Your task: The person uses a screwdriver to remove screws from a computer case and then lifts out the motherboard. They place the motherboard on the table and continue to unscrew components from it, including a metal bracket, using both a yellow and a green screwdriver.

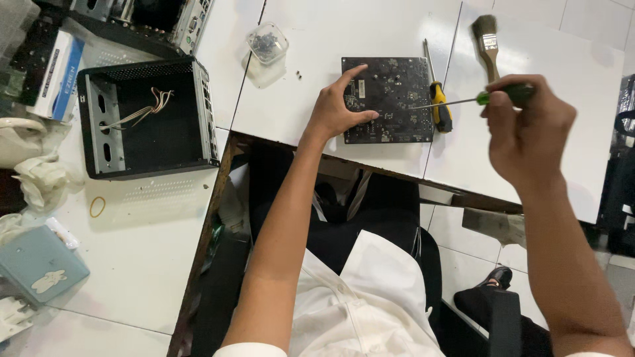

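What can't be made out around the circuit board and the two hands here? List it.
Head view only:
- Circuit board: its left edge is hidden under the left hand.
- Green-handled screwdriver: handle mostly wrapped by the right hand; tip too thin to tell if it touches.
- Small container: contents too small.

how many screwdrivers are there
2: a green one in the right hand, tip over the board; a yellow one lying beside the board. Others may be hidden.

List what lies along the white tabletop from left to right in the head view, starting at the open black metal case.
Open black metal computer case → small clear plastic tub of screws → left hand resting on the dark square circuit board → yellow-and-black-handled screwdriver → wooden-handled paintbrush → right hand holding the green-handled screwdriver.
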